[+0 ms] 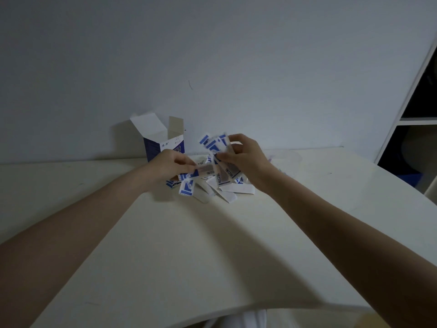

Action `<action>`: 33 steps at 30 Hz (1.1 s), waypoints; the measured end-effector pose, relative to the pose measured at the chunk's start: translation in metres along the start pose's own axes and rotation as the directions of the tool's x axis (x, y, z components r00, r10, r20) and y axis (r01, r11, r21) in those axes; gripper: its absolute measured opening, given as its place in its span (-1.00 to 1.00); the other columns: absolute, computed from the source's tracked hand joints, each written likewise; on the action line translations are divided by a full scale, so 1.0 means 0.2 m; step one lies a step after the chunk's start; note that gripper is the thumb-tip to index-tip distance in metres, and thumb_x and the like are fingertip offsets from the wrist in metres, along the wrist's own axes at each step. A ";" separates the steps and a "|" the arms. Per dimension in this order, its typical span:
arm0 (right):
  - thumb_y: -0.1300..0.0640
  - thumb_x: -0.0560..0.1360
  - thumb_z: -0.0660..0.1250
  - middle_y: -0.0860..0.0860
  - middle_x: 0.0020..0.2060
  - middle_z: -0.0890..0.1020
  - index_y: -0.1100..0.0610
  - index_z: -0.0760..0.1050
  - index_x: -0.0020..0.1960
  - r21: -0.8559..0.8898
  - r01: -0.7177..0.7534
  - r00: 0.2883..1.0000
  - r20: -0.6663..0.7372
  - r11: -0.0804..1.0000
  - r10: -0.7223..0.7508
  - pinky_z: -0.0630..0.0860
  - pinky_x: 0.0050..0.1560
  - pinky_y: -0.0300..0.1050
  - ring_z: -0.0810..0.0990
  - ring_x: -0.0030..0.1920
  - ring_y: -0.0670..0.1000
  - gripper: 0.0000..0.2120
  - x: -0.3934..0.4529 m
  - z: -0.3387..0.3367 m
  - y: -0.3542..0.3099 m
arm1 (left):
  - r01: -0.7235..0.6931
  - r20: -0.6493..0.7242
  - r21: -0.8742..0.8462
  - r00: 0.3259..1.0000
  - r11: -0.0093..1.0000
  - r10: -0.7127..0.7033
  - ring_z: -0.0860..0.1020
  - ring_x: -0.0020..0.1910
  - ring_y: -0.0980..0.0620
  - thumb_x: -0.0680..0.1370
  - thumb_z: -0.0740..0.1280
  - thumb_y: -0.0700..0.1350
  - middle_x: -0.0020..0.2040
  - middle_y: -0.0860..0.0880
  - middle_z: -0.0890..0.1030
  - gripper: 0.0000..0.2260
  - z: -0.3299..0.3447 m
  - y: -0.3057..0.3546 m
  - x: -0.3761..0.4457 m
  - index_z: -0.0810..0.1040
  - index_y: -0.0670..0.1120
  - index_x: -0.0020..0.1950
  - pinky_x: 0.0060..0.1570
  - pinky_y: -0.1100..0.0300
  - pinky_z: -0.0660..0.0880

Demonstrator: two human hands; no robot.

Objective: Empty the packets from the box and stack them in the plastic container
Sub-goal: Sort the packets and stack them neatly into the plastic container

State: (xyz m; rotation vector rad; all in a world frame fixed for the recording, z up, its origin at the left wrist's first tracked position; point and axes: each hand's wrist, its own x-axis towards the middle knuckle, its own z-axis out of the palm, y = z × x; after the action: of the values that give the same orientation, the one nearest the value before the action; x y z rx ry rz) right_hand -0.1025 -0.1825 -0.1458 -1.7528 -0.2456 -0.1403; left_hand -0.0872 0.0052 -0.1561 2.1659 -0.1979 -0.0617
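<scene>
A blue and white box [163, 144] stands upright with its top flaps open at the back of the table, against the wall. Several small blue and white packets [227, 191] lie in a loose pile in front of it. My right hand [246, 159] grips a fanned bunch of packets [216, 143] above the pile. My left hand [170, 165] pinches one packet [203, 172] lying sideways, its far end reaching the bunch in my right hand. A clear plastic container [287, 159] sits behind my right wrist, partly hidden.
The cream table [165, 245] runs wide toward me, its front edge curving at the bottom of the view. A white shelf unit [411, 121] with dark compartments stands at the right, past the table's corner. A plain wall rises behind.
</scene>
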 end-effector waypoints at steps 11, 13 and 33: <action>0.11 0.52 0.29 -0.02 -0.34 0.41 0.17 0.43 -0.18 -0.798 0.350 0.922 0.387 0.490 -0.028 0.24 -0.35 -0.22 0.41 -0.20 0.02 -0.84 -0.01 0.07 -0.01 | -0.028 0.043 -0.016 0.999 0.999 0.029 0.51 -0.33 0.10 0.55 0.27 -0.29 -0.32 0.03 0.60 -0.80 0.04 0.04 -0.01 0.65 -0.07 -0.10 -0.38 0.39 0.47; 0.15 0.50 0.32 0.00 -0.26 0.48 0.20 0.43 -0.03 -0.757 0.327 0.937 0.337 0.566 -0.090 0.28 -0.30 -0.23 0.43 -0.18 0.02 -0.86 0.00 0.04 0.00 | -0.006 0.018 -0.114 1.000 0.993 0.008 0.52 -0.30 0.11 0.54 0.29 -0.27 -0.24 -0.01 0.58 -0.88 0.02 0.03 -0.02 0.59 -0.14 0.02 -0.41 0.46 0.49; 0.28 0.54 0.20 0.13 0.17 0.49 0.17 0.47 0.23 -0.732 0.681 0.698 0.634 0.033 -0.332 0.38 0.03 0.00 0.48 0.09 0.18 -0.72 -0.06 0.04 0.11 | 0.083 0.271 -0.011 0.959 0.996 -0.077 0.49 -0.18 0.13 0.58 0.17 -0.23 -0.18 0.01 0.54 -0.82 0.10 0.06 0.01 0.54 -0.06 -0.11 -0.12 0.28 0.40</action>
State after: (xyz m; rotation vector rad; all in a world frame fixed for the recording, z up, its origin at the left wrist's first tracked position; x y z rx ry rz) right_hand -0.1083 -0.1800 -0.1706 -2.8705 -1.3204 -0.7200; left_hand -0.0899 -0.0178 -0.1576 2.1370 -0.2641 -0.4069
